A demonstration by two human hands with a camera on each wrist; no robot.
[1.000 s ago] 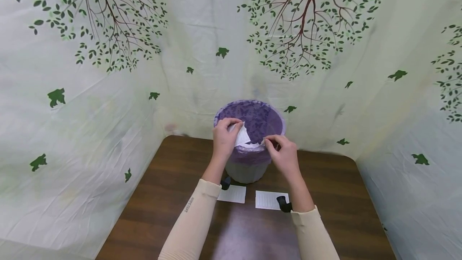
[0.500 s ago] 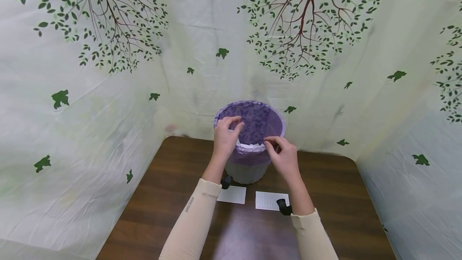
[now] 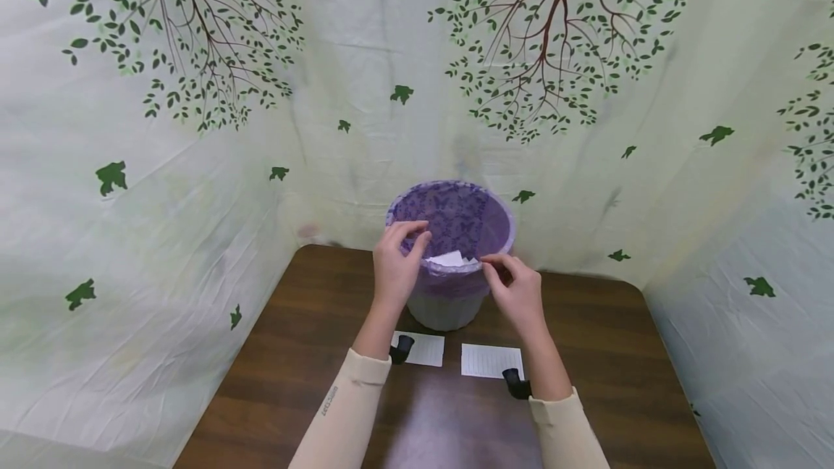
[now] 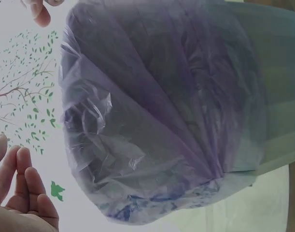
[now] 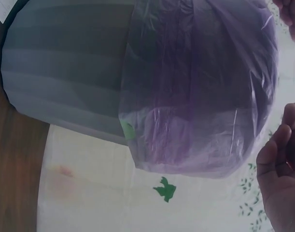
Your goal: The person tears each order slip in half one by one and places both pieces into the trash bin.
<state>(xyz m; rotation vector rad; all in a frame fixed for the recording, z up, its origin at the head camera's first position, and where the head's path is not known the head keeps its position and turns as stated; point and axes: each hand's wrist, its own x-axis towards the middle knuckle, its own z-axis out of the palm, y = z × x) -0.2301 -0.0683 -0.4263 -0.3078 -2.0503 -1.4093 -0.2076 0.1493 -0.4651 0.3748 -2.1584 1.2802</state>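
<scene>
Leaf-printed sheeting (image 3: 352, 165) backs the tabletop (image 3: 260, 382), whose far edge runs behind the purple-lined bin (image 3: 449, 310). In the head view, white paper pieces (image 3: 447, 259) show inside the bin's near rim, between left hand (image 3: 396, 266) and right hand (image 3: 520, 292). Left wrist view: left grip released beside the bin's mouth, fingers and thumb apart. Right wrist view: right fingers loosely bent beside that mouth, grip released too.

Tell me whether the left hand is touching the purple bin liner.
Apart. The left wrist view shows pale backdrop between the left hand and the purple bin liner.
</scene>
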